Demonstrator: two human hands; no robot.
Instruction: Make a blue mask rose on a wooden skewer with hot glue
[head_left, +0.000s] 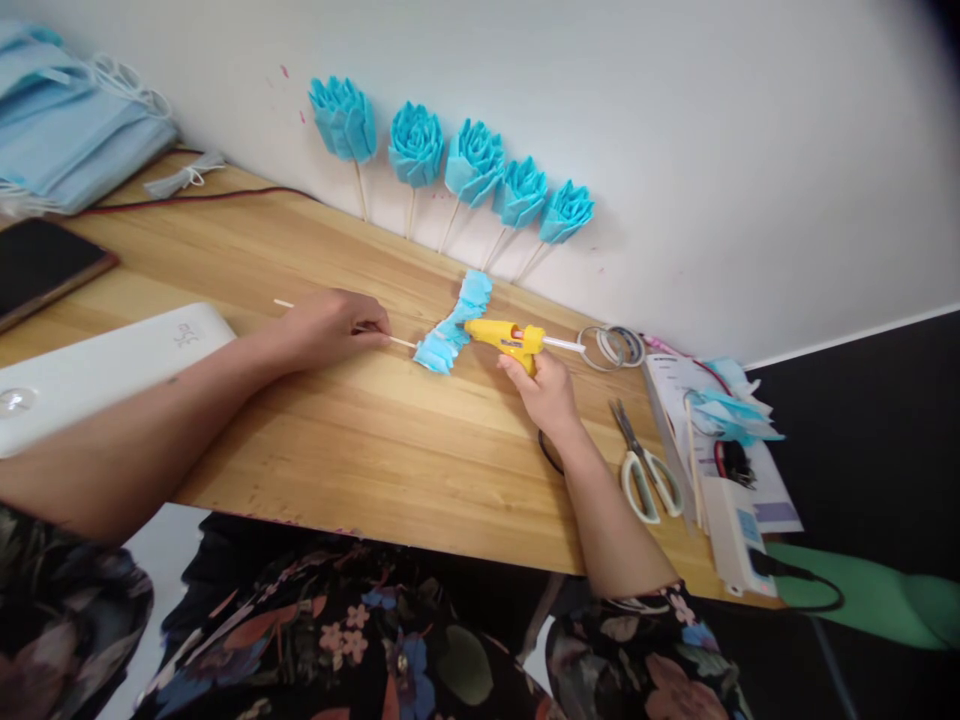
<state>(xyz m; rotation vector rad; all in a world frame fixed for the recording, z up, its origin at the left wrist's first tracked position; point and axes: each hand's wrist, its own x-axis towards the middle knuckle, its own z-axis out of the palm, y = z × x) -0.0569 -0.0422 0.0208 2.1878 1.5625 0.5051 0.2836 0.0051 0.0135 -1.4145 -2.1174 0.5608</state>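
Observation:
My left hand is closed on a thin wooden stick, whose right tip meets the lower end of a pleated light-blue strip. That strip lies on the wooden table and curves up toward the wall. In my right hand is a yellow glue gun with a clear glue stick poking out of its back. Its nozzle points left, at the middle of the strip; whether it touches is hard to tell.
Several blue flowers on sticks lean against the wall. Scissors, tape rolls and a white power strip lie to the right. At left are a white box-like device, a phone and stacked face masks.

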